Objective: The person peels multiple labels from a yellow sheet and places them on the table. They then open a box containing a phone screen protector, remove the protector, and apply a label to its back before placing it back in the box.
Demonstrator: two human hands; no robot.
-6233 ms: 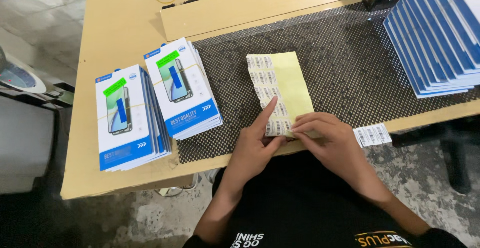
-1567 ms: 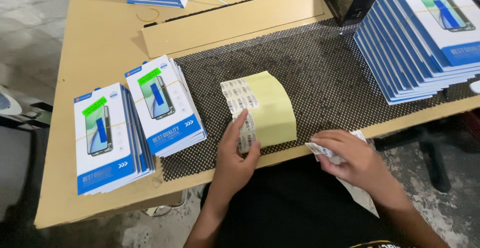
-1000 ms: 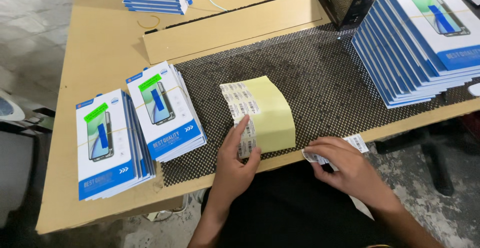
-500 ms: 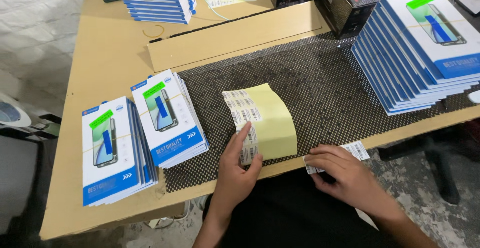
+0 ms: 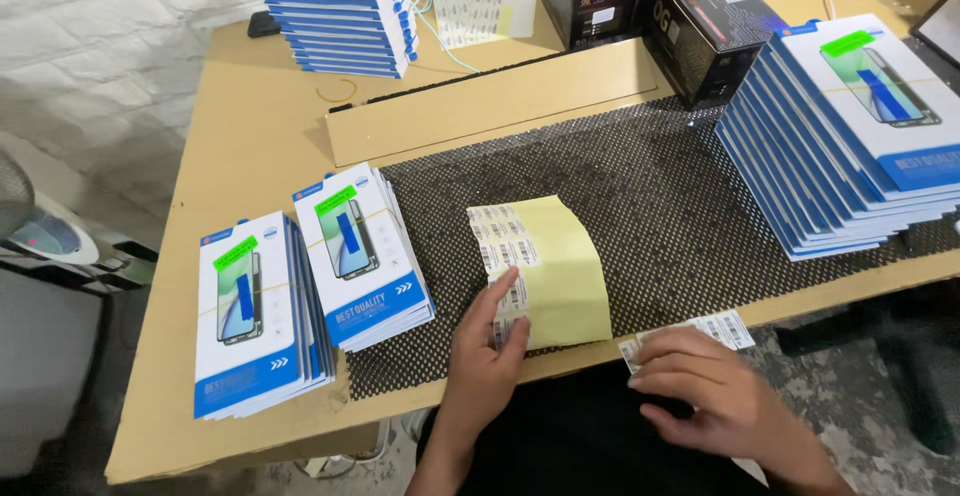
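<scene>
A yellow backing sheet (image 5: pixel 560 266) with white barcode stickers down its left side lies on the black mesh mat (image 5: pixel 640 186). My left hand (image 5: pixel 487 356) rests flat on the sheet's lower left corner, fingertips on the stickers. My right hand (image 5: pixel 715 396) lies at the table's front edge, fingers spread over a small white sticker strip (image 5: pixel 715 328) that sticks out past the fingertips. Neither hand grips anything firmly.
Two stacks of white-and-blue flat boxes (image 5: pixel 310 286) sit left of the mat. A taller slanted stack (image 5: pixel 850 136) stands at right, another stack (image 5: pixel 340 11) at the back. Black boxes (image 5: pixel 690 16), a sticker sheet (image 5: pixel 485 1) and a long cardboard piece (image 5: pixel 500 106) lie beyond.
My right hand has carried the small sticker strip from my lap side up onto the table's front edge. The left hand stayed on the sheet. The view has tilted up.
</scene>
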